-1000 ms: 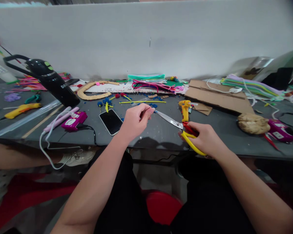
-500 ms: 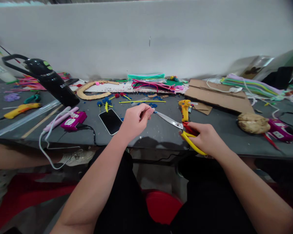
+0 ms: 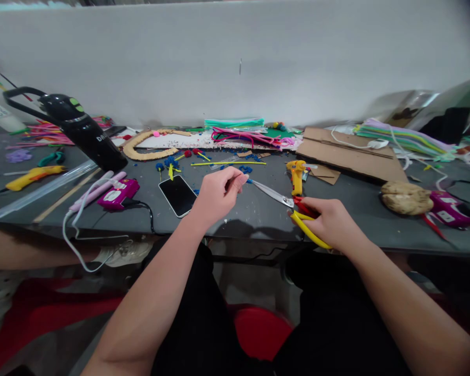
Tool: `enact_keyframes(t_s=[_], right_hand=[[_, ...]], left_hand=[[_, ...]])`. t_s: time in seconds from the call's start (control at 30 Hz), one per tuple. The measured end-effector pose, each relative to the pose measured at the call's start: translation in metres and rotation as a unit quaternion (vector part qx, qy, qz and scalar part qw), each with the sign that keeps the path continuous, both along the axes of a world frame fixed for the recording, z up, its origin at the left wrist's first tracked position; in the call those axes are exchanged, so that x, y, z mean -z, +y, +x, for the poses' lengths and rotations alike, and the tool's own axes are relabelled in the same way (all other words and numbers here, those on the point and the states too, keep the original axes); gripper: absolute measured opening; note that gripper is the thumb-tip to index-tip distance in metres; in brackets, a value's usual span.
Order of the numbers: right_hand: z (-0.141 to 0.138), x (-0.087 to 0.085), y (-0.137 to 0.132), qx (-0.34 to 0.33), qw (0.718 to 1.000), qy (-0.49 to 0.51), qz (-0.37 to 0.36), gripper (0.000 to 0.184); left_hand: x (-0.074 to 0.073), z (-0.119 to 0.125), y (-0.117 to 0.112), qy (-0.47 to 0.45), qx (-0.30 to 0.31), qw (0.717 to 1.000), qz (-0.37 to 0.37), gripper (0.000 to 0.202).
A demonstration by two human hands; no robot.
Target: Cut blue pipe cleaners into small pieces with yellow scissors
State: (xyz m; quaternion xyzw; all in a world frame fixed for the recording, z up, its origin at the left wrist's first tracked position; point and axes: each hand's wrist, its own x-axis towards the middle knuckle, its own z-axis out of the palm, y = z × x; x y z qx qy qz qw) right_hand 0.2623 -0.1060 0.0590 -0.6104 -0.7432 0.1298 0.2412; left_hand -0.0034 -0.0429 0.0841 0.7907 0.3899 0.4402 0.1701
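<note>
My right hand [image 3: 327,219] is wrapped around the handles of a pair of scissors [image 3: 272,193], one loop yellow and the other red. The silver blades look nearly closed and point left toward my left hand [image 3: 221,192]. Thumb and finger of that left hand are pinched together. A small blue fuzzy piece [image 3: 249,181] shows between those fingertips and the scissor tips; most of it is hidden. Blue fuzzy scraps [image 3: 246,169] lie on the table just behind. A white-edged phone [image 3: 178,196] rests left of my left hand.
A yellow glue gun [image 3: 296,175] stands behind the scissors. Cardboard sheets [image 3: 348,154] lie at the back right. To the left are a tilted black bottle [image 3: 90,136] and a purple device [image 3: 118,195] with cables. A yellow stem [image 3: 227,163] lies behind my hands.
The scissor blades have shifted very slightly at their tips. Both hands stay almost in the same place.
</note>
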Motion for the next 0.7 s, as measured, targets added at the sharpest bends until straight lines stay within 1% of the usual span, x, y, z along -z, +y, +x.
enact_keyframes(t_s=[0.1, 0.2, 0.37, 0.53, 0.7], right_hand=[[-0.0009, -0.0030, -0.0010, 0.013, 1.000, 0.022, -0.008, 0.028], [-0.0009, -0.0043, -0.0021, 0.010, 0.999, 0.037, -0.014, 0.027], [-0.0010, -0.0008, -0.0017, -0.002, 1.000, 0.026, 0.003, 0.021], [-0.0013, 0.0014, -0.0006, -0.015, 1.000, 0.017, 0.016, 0.022], [0.0001, 0.0035, 0.0003, -0.012, 1.000, 0.000, 0.014, 0.022]], left_hand=[[0.0003, -0.0001, 0.0005, -0.007, -0.011, 1.000, 0.002, 0.029], [-0.0002, 0.0002, 0.0002, -0.014, -0.028, 1.000, 0.003, 0.033], [-0.0014, 0.0015, -0.0017, -0.020, -0.031, 0.999, -0.005, 0.033], [-0.0014, 0.0023, -0.0020, -0.012, -0.026, 1.000, 0.001, 0.031], [-0.0018, 0.0019, -0.0025, -0.002, -0.027, 1.000, 0.007, 0.032]])
